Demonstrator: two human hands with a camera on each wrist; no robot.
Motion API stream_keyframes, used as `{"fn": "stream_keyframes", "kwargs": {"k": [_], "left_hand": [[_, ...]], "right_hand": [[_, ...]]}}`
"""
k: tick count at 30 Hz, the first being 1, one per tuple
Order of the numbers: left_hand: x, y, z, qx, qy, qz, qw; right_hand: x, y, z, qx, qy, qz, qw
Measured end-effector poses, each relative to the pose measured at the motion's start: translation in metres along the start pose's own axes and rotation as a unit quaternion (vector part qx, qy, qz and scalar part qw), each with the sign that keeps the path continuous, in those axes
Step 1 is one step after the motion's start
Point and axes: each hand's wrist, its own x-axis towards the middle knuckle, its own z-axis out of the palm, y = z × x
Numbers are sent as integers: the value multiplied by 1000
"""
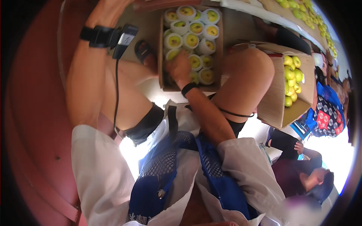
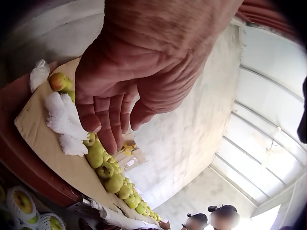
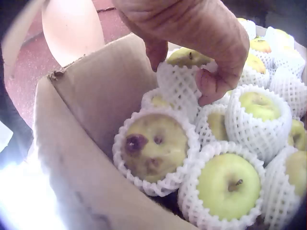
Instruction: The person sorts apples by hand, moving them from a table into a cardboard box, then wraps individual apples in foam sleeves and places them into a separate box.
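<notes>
Apple (image 3: 186,58) in white net (image 3: 178,86) sits at the left side of the box (image 3: 112,76), where the right hand (image 3: 192,28) pinches it between thumb and fingers. The left hand (image 2: 129,72) hangs near loose apples (image 2: 113,183), fingers relaxed, holding nothing. Such fruit is probably firm and rather light, but bruises easily; the soft net's sides should give the safest hold.
</notes>
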Motion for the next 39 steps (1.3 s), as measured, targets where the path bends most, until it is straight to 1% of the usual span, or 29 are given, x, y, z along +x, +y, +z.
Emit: {"fn": "stream_keyframes", "kwargs": {"k": [1, 2, 3, 5, 7, 9, 12, 15, 18, 20, 24, 27, 30, 31, 32, 34, 35, 36, 39], "left_hand": [[1, 1, 0, -1, -2, -9, 1000], [2, 1, -1, -6, -13, -14, 1000], [5, -4, -4, -13, -25, -16, 999], [15, -20, -10, -21, -42, -17, 999], [27, -39, -11, -21, -50, -17, 998], [24, -28, -5, -28, -42, -17, 999], [22, -20, -4, -26, -48, -25, 998], [27, -20, 3, -43, -49, -25, 998], [28, -14, 7, -59, -48, -29, 997], [33, -8, 12, -66, -46, -31, 996], [43, -5, 17, -60, 1, -37, 997], [48, -7, 11, -71, 30, -36, 996], [50, -6, 10, -59, 55, -20, 997], [52, -8, 13, -57, 58, -23, 996], [55, -11, 12, -57, 59, -23, 996], [62, -14, 12, -65, 53, -31, 996], [64, -11, 16, -65, 46, -29, 996], [66, -10, 20, -71, 41, -31, 996], [69, 0, 31, -77, 28, -27, 996]], "right_hand": [[-2, 4, 4, -4, 28, -27, 999], [-4, -2, 0, -15, -4, -19, 1000], [-3, -7, -6, -29, -33, -10, 999], [8, -4, -18, 36, -36, 47, 998], [3, -13, 5, -33, -43, 24, 998], [4, -16, 11, -30, -23, 17, 999], [-5, -35, -17, -30, -49, 34, 998], [-3, -16, 5, 9, -50, -6, 999], [2, -22, -5, 29, -111, 46, 992], [6, -16, -2, 23, -135, 55, 989], [9, -27, -12, 4, -190, 104, 976], [-5, -37, -18, -62, -114, 106, 986], [-13, -46, -21, -48, 4, 27, 998], [-15, -52, -31, -25, -31, 20, 999], [-13, -68, -54, -4, -62, 14, 998], [-14, -92, -115, 60, -123, 3, 991], [-15, -104, -151, 105, -153, -2, 983], [-20, -110, -178, 149, -181, -10, 972], [-35, -103, -221, 218, -63, -118, 967]]}}
